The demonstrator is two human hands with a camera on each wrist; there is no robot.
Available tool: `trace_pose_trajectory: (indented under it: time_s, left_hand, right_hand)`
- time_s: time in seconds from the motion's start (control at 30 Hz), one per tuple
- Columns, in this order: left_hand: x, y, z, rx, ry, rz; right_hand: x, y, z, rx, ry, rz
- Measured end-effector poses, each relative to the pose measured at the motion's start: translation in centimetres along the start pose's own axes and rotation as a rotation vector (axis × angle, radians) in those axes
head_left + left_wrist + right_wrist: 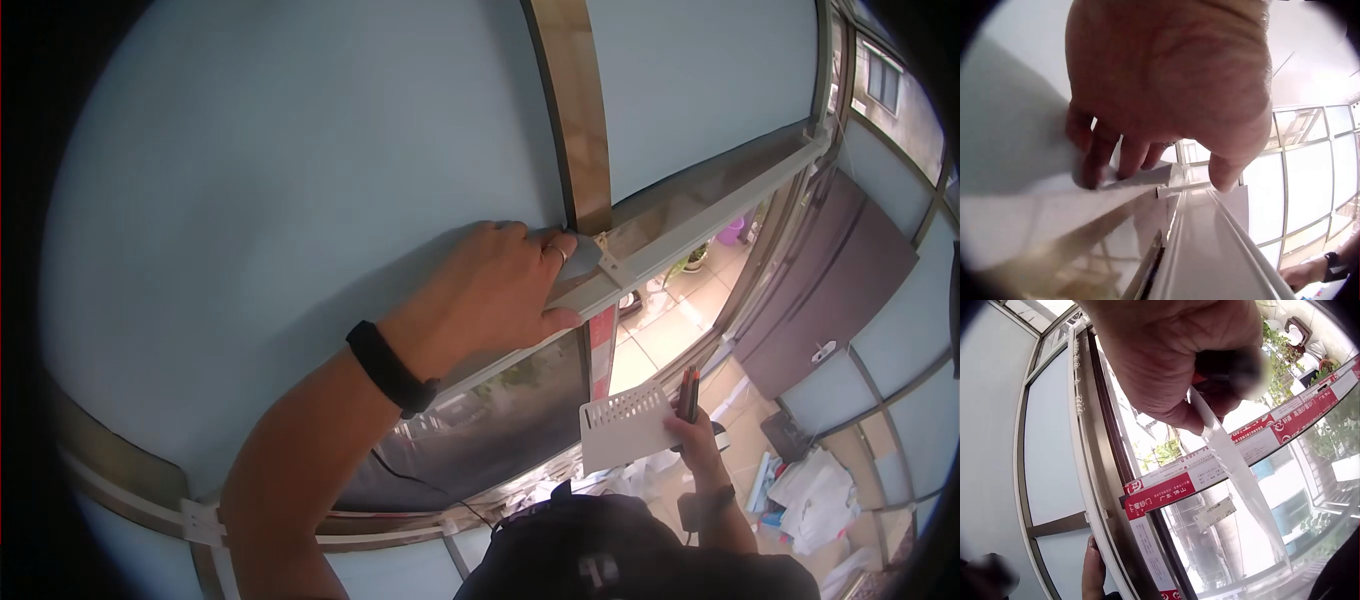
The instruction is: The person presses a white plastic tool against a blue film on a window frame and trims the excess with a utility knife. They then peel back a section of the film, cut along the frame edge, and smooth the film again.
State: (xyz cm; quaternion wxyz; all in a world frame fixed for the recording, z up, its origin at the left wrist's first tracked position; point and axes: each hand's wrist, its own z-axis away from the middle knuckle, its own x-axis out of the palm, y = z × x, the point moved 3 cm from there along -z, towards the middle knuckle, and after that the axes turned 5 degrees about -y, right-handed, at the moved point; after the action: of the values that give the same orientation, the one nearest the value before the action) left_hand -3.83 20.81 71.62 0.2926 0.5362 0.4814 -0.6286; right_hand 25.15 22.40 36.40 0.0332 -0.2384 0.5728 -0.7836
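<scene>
My left hand (490, 285) rests at the long white rail (720, 215), fingers against the pale blue panel (300, 150) and ledge, thumb on the rail's outer side. In the left wrist view, the hand (1169, 75) has its fingers on one side of the rail (1210, 244) and its thumb on the other. My right hand (700, 440), lower right, grips a white slotted plate (625, 430) together with dark, orange-tipped tools (689, 395). The right wrist view shows the plate (1247, 487) edge-on below the hand (1172, 362); the tools are partly hidden and blurred.
A brown vertical frame bar (575, 110) meets the rail. Glass with red-and-white printed tape (1172, 490) stands beyond the right hand. A dark door panel (830, 280) is at right; white bags (815, 490) lie on the tiled floor. A thin black cable (410, 475) hangs below the rail.
</scene>
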Motion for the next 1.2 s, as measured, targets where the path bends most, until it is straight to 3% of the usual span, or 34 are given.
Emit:
trace_pose_trajectory:
  time_s: [0.07, 0.2, 0.27, 0.3, 0.37, 0.4, 0.47, 0.6, 0.67, 0.7, 0.77, 0.9, 0.97, 1.07, 1.1, 1.13, 1.2]
  left_hand:
    - [-0.6, -0.1, -0.5, -0.072, -0.213, -0.053]
    - [-0.8, -0.3, 1.4, -0.021, -0.076, -0.016]
    - [-1.4, -0.5, 2.9, -0.061, -0.013, 0.274]
    - [-1.8, -0.1, 3.6, -0.057, -0.012, 0.271]
    - [-1.6, 0.5, 5.4, -0.219, -0.213, 0.305]
    - [-0.7, 0.7, 6.1, -0.226, -0.212, 0.301]
    - [1.1, 1.2, 7.4, -0.073, 0.065, 0.117]
    - [-0.1, 3.2, 9.9, -0.165, 0.067, 0.225]
    - [-0.6, 5.5, 11.9, -0.127, 0.248, 0.224]
    - [-0.6, 7.1, 12.5, -0.116, 0.245, 0.222]
    - [-0.2, 11.3, 12.7, -0.030, 0.209, 0.490]
    - [3.6, 16.0, 11.8, 0.011, 0.193, 0.391]
    - [5.1, 16.0, 11.5, -0.111, 0.291, 0.007]
    - [4.2, 14.9, 12.7, -0.159, 0.334, 0.017]
    - [2.9, 14.3, 13.3, -0.168, 0.269, 0.247]
    - [2.4, 13.7, 13.8, -0.167, 0.272, 0.250]
    - [1.4, 11.8, 15.1, -0.339, 0.341, 0.185]
  right_hand:
    - [0.0, -0.2, 0.2, -0.030, -0.020, -0.031]
    - [0.1, -2.4, 0.7, -0.021, -0.040, -0.011]
    - [0.6, -3.6, 1.2, -0.070, -0.034, -0.066]
    - [0.6, -4.1, 1.4, -0.074, -0.031, -0.069]
    - [0.9, -4.9, 1.7, -0.082, -0.036, -0.092]
    - [1.1, -5.1, 1.7, -0.083, -0.043, -0.093]
    - [1.4, -5.1, 1.8, -0.061, -0.030, -0.108]
    - [2.7, -7.2, 3.1, -0.098, -0.041, -0.092]
    - [3.9, -8.9, 3.7, -0.153, -0.108, -0.162]
    - [4.6, -9.7, 3.9, -0.156, -0.099, -0.170]
    - [6.5, -11.7, 4.5, -0.193, -0.260, -0.175]
    - [11.7, -15.4, 6.0, -0.199, -0.325, -0.201]
    - [13.3, -15.9, 6.0, -0.217, -0.362, -0.173]
    - [15.1, -17.0, 5.9, -0.208, -0.368, -0.185]
    - [15.5, -17.3, 5.9, -0.210, -0.388, -0.157]
    - [16.1, -17.5, 5.9, -0.209, -0.410, -0.130]
    - [16.8, -17.9, 6.0, -0.218, -0.429, -0.151]
